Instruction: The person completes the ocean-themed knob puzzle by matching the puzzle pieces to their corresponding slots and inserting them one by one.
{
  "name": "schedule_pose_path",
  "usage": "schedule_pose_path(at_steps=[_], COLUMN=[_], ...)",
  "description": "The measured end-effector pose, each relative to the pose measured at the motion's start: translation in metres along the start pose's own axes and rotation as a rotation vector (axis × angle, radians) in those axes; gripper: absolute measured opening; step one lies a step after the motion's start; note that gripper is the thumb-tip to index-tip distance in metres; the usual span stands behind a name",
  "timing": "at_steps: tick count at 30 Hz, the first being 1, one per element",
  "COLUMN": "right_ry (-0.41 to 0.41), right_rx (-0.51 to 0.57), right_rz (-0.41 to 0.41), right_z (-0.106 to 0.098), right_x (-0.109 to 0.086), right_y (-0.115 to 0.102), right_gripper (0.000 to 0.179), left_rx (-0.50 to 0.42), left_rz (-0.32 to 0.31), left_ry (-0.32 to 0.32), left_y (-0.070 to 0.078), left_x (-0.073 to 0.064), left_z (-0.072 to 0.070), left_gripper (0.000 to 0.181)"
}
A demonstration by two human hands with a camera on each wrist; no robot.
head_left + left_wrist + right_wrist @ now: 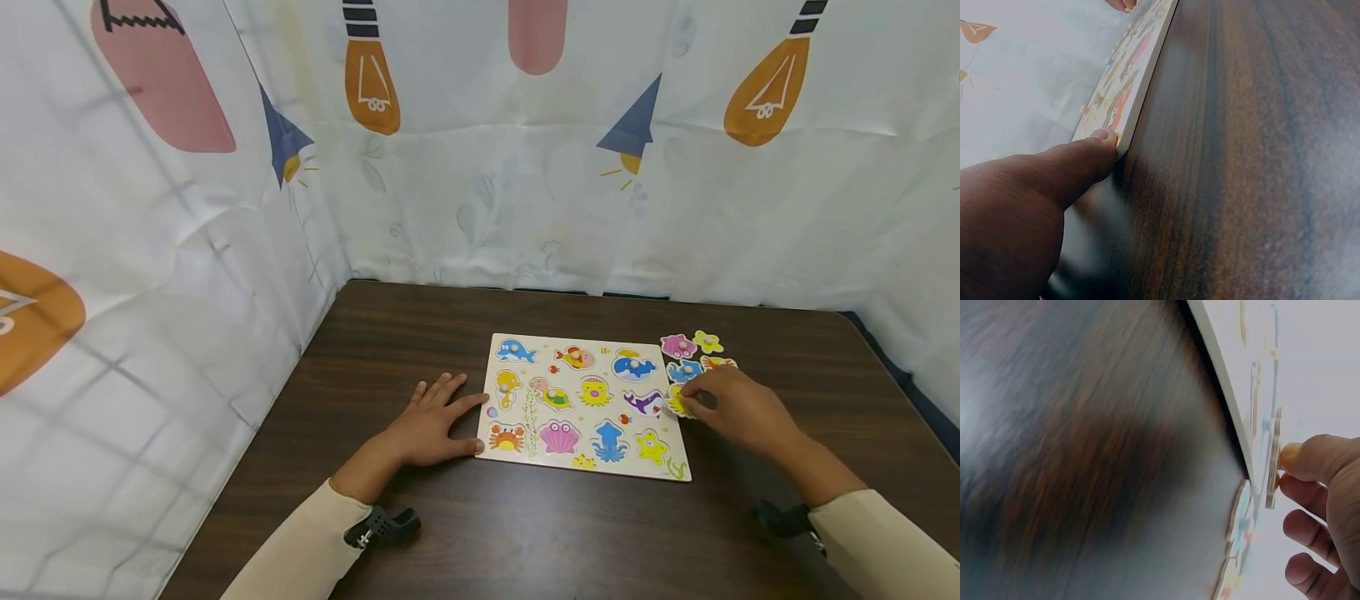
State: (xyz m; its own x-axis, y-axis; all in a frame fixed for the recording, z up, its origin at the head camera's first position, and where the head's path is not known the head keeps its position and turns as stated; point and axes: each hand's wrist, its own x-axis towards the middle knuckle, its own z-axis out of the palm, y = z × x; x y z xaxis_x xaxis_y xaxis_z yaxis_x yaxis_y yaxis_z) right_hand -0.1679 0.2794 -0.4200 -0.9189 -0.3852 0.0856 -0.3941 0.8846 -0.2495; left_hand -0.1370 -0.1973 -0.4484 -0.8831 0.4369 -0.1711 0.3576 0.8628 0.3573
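A wooden sea-animal puzzle board lies on the table, printed with a crab, a turtle, a shell and other creatures. My left hand is spread flat at its left side, the thumb pressing on the near left corner. At the board's right edge, my right hand pinches a yellow puzzle piece between thumb and index finger. Seen edge-on in the right wrist view, this thin piece is held raised beside the board, its face turned away. The other fingers stay loosely bent.
Beyond my right hand lie loose pieces: a pink one, a yellow star-like one, a blue one and an orange one. The dark wooden table meets a printed white curtain at the back and left.
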Motion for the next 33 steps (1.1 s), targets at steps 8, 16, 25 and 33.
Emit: schedule_pose_path(at_steps=[8, 16, 25, 33], right_ry=[0.008, 0.020, 0.005, -0.010], right_rx=[0.031, 0.037, 0.055, 0.061], right_rz=[-0.024, -0.051, -0.081, -0.102], right_z=[0.005, 0.009, 0.013, 0.019], right_x=[0.010, 0.021, 0.033, 0.041], right_y=[-0.011, -0.026, -0.042, -0.050], right_gripper=[0.014, 0.014, 0.012, 0.010], left_rx=[0.008, 0.006, 0.007, 0.015], left_rz=[-0.011, -0.010, -0.011, -0.014], left_ry=[-0.009, -0.007, -0.002, -0.004], left_y=[0.000, -0.001, -0.001, -0.003], left_x=[0.000, 0.000, 0.000, 0.001], left_z=[0.001, 0.002, 0.002, 0.003], left_gripper=[0.077, 0.077, 0.078, 0.078])
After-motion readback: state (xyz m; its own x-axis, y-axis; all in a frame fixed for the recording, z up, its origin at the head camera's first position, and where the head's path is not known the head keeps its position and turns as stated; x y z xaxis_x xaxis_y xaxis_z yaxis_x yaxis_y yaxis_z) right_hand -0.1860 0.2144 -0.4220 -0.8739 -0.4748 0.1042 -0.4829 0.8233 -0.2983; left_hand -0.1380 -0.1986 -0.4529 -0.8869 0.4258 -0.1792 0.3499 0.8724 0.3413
